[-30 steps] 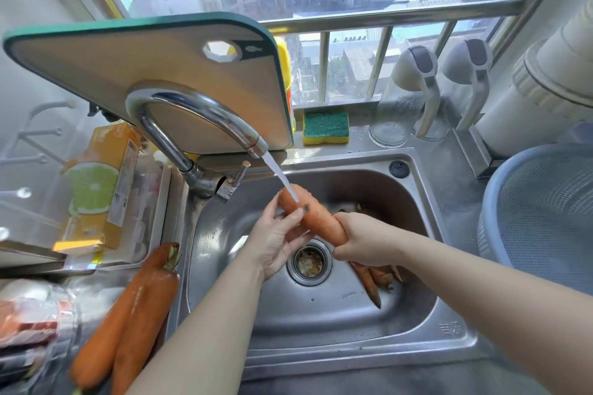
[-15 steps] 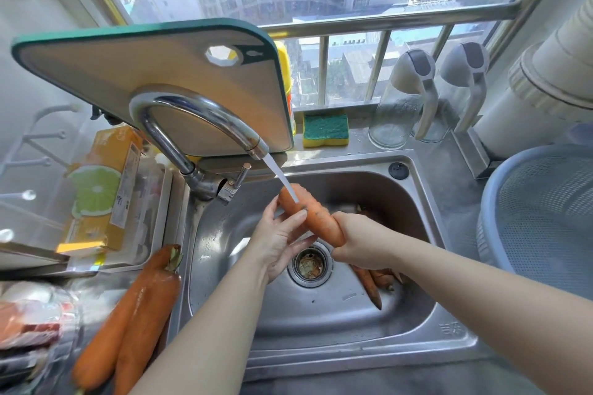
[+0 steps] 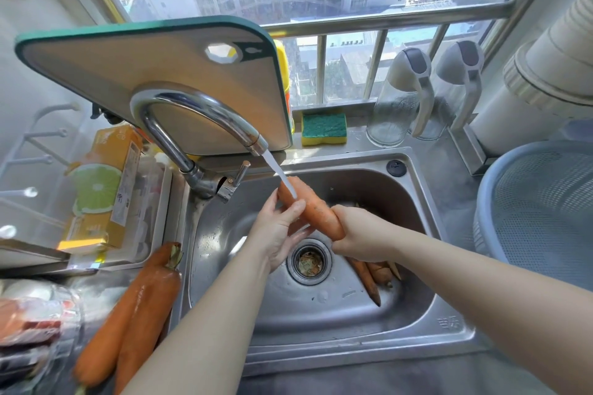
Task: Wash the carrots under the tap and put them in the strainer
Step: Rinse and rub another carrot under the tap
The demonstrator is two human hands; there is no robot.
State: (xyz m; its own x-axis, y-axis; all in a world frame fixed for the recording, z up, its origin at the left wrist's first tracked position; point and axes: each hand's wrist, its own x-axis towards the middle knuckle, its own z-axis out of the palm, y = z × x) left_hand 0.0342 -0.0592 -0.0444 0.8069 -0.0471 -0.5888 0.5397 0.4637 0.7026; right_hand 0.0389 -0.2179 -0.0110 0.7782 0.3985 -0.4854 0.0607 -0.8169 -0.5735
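A large orange carrot [image 3: 316, 208] is held over the steel sink [image 3: 321, 330], with water from the curved tap [image 3: 199, 112] streaming onto its upper end. My right hand [image 3: 359, 234] is shut on the carrot's lower end. My left hand [image 3: 279, 231] cups the carrot from the left, fingers against its side. More carrots [image 3: 369, 276] lie in the sink basin beside the drain, partly hidden by my right hand. Two carrots [image 3: 134, 317] lie on the counter left of the sink. The blue strainer [image 3: 542, 208] stands at the right and holds nothing that I can see.
A cutting board [image 3: 154, 73] with a green rim leans behind the tap. A green-and-yellow sponge [image 3: 324, 129] and two glass dispensers [image 3: 404, 105] sit on the window ledge. A yellow box [image 3: 102, 189] in a tray is at left. A white duct [image 3: 545, 80] rises at right.
My left hand's fingers have shifted a little along the carrot under the stream. My right hand keeps its grip in much the same place.
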